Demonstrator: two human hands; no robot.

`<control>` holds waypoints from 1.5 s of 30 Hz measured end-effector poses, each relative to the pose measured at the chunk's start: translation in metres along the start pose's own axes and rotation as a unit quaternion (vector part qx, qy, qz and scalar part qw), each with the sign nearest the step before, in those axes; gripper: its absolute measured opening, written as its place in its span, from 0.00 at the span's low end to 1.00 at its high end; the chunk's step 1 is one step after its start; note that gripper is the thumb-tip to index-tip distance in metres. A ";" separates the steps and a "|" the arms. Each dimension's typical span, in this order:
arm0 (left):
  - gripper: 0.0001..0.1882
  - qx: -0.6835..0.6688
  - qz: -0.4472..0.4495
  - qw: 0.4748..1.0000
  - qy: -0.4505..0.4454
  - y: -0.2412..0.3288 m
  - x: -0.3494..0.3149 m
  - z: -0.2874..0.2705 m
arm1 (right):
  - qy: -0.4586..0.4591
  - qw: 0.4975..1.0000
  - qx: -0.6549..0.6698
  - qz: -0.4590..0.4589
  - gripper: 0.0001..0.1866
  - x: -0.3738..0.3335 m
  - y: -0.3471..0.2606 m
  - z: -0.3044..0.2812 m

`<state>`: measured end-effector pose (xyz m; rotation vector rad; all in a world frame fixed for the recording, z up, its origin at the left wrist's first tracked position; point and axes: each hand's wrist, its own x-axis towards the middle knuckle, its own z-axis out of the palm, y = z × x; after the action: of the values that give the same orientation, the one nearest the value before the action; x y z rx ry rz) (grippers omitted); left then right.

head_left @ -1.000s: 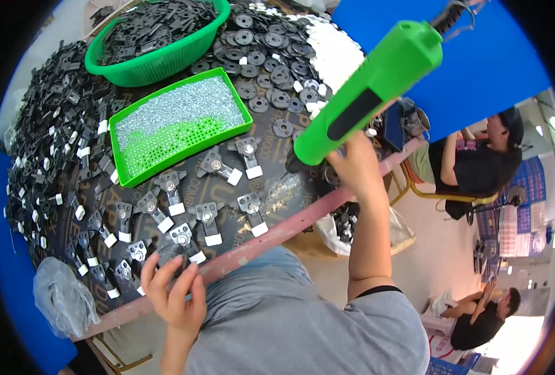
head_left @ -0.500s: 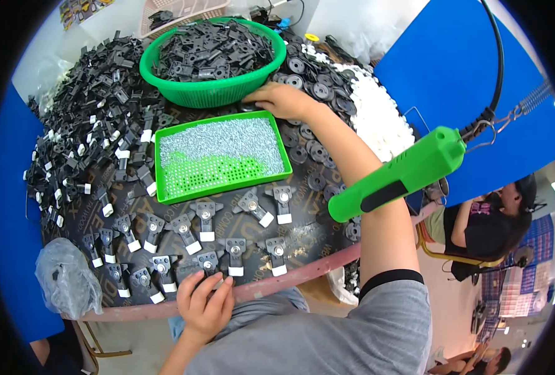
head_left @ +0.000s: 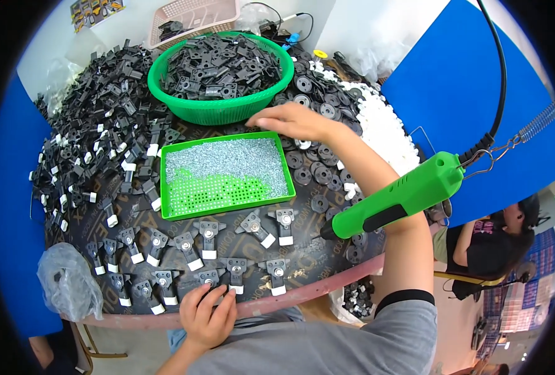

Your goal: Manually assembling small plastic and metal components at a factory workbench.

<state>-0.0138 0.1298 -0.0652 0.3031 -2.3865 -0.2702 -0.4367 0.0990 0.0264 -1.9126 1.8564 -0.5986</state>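
Observation:
My left hand (head_left: 208,315) rests at the table's near edge, fingers laid over the lower end of a black bracket (head_left: 210,277) and hiding it. Around it lie two rows of similar black brackets (head_left: 209,234) with white end caps and round metal centres. My right hand (head_left: 297,122) reaches across the table, fingers stretched out to the left, between a green basket (head_left: 218,112) and a shallow green tray (head_left: 228,210). Nothing shows in its fingers; their undersides are hidden. Black discs (head_left: 303,84) are heaped beside and beneath it. Small silvery screws (head_left: 227,156) fill much of the tray.
A green electric screwdriver (head_left: 397,195) hangs over my right forearm from a coiled spring (head_left: 538,122). Black parts pile at the left (head_left: 112,94); white pieces heap at the right (head_left: 386,128). A clear plastic bag (head_left: 69,281) sits front left. Another person (head_left: 486,247) sits at the right.
The view has tilted, so the table appears lower. My right hand has drawn slightly nearer me, away from the basket's rim. My left hand stays by the same bracket.

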 end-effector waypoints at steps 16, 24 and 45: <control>0.14 0.006 -0.010 1.000 -0.012 -0.001 0.003 0.000 | 0.037 0.986 0.096 0.132 0.31 -0.033 0.045 0.002; 0.14 0.003 -0.014 1.000 -0.026 0.004 0.008 0.000 | 0.050 0.964 -0.250 0.079 0.21 -0.051 0.057 0.033; 0.12 -0.062 -0.009 0.998 0.000 0.009 0.015 -0.004 | 0.286 0.948 -0.139 0.029 0.11 -0.170 0.009 0.050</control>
<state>-0.0237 0.1334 -0.0504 0.2676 -2.3564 -0.4251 -0.4193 0.2680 -0.0241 -1.9853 2.4575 -1.0029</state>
